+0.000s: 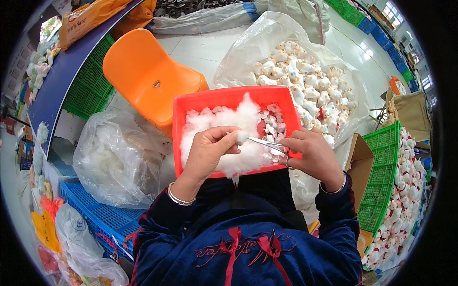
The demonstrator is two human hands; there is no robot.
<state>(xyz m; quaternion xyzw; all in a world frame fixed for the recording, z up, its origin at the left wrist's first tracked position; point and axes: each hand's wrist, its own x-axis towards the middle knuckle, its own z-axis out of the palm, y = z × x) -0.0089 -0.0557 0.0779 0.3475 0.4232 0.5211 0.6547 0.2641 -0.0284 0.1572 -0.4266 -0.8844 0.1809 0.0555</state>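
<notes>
A red plastic tray (229,97) rests on my lap, piled with white stuffing fibre (224,121) on its left and small white toy pieces (273,125) on its right. My left hand (210,148) pinches a small tuft of white fibre (242,137) over the tray. My right hand (310,152) grips metal tweezers (265,143), whose tips point left and touch the tuft.
An orange plastic chair (143,71) stands beyond the tray. A clear bag of small white stuffed toys (305,81) lies to the right, a clear bag of fibre (114,157) to the left. A blue crate (102,217) is at lower left, a green crate (381,181) of toys at right.
</notes>
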